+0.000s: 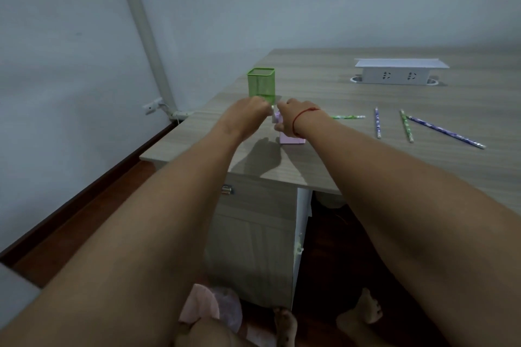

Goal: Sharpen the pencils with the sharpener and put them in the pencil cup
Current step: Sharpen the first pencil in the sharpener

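A pink pencil sharpener (291, 140) stands near the desk's left front, mostly covered by my hands. My right hand (293, 121), with a red string at the wrist, grips the sharpener's top from the right. My left hand (249, 113) has its fingers curled on a small pale handle (272, 109) on the sharpener's left side. A green mesh pencil cup (261, 84) stands upright just behind my left hand. Part of a green pencil (348, 116) shows beyond my right wrist; I cannot tell whether its hidden end is in the sharpener.
On the wooden desk (366, 166), right of the sharpener, lie a purple pencil (377, 123), a green pencil (406, 125) and a longer purple pencil (446, 133). A white socket box (400, 72) stands at the back. The desk's left edge drops to the floor by the wall.
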The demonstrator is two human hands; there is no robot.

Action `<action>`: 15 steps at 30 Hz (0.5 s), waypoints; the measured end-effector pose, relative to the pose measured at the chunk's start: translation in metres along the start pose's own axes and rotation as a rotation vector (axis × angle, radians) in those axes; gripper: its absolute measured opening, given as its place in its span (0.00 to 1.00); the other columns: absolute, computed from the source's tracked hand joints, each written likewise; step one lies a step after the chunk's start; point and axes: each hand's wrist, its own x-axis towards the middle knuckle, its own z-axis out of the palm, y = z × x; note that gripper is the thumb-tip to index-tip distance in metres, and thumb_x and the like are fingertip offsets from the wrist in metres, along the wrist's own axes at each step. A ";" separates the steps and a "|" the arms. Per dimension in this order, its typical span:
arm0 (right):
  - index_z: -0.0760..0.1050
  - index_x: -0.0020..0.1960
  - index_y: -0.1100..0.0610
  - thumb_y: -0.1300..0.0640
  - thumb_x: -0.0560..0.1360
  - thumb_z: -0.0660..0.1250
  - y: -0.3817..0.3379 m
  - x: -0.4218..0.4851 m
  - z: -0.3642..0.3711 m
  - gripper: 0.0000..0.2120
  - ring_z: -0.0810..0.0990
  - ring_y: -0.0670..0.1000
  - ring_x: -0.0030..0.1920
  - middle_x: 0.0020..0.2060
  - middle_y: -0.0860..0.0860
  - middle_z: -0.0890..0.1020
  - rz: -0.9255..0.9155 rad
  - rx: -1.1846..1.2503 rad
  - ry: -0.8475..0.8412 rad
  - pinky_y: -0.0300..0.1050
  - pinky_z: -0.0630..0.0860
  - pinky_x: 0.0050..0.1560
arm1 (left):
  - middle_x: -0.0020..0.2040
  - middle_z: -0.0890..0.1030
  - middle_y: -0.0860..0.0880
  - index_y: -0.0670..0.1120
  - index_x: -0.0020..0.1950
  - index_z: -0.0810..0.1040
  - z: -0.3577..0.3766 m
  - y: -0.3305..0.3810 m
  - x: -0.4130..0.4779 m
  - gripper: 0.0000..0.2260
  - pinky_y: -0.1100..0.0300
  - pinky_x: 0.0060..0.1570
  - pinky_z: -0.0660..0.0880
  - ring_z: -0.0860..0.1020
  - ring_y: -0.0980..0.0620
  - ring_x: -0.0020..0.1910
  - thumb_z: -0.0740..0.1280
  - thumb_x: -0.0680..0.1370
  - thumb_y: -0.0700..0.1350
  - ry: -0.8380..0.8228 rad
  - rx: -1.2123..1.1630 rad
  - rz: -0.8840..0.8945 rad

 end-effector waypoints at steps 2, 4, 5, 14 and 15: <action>0.66 0.69 0.56 0.47 0.77 0.63 -0.001 0.000 0.000 0.23 0.74 0.60 0.64 0.67 0.57 0.71 0.011 0.003 -0.006 0.53 0.71 0.60 | 0.48 0.80 0.39 0.40 0.55 0.78 0.006 0.011 -0.014 0.08 0.49 0.43 0.77 0.80 0.40 0.46 0.61 0.79 0.36 -0.033 -0.030 0.006; 0.66 0.69 0.57 0.48 0.77 0.63 -0.003 0.000 0.000 0.24 0.74 0.60 0.64 0.66 0.57 0.71 0.011 -0.006 -0.014 0.53 0.72 0.60 | 0.50 0.80 0.39 0.38 0.56 0.77 0.018 0.024 -0.025 0.09 0.51 0.47 0.77 0.80 0.41 0.47 0.61 0.80 0.38 -0.127 -0.018 -0.083; 0.65 0.69 0.57 0.48 0.77 0.63 -0.003 0.000 0.001 0.24 0.73 0.60 0.65 0.67 0.57 0.70 0.009 -0.006 -0.016 0.53 0.71 0.61 | 0.51 0.80 0.39 0.38 0.56 0.78 0.023 0.029 -0.028 0.09 0.52 0.49 0.76 0.80 0.41 0.49 0.61 0.80 0.38 -0.172 -0.017 -0.144; 0.65 0.68 0.55 0.49 0.76 0.59 0.001 0.005 0.015 0.22 0.69 0.62 0.67 0.68 0.57 0.68 -0.013 0.106 -0.007 0.58 0.70 0.65 | 0.55 0.80 0.41 0.41 0.58 0.78 0.041 0.022 -0.015 0.11 0.53 0.53 0.76 0.79 0.44 0.53 0.61 0.79 0.41 -0.346 -0.047 -0.149; 0.65 0.68 0.55 0.49 0.76 0.59 0.002 0.006 0.016 0.22 0.69 0.62 0.67 0.69 0.56 0.69 -0.017 0.113 0.001 0.57 0.69 0.65 | 0.56 0.79 0.41 0.41 0.58 0.78 0.043 0.021 -0.012 0.11 0.53 0.52 0.76 0.79 0.44 0.54 0.60 0.80 0.41 -0.361 -0.048 -0.149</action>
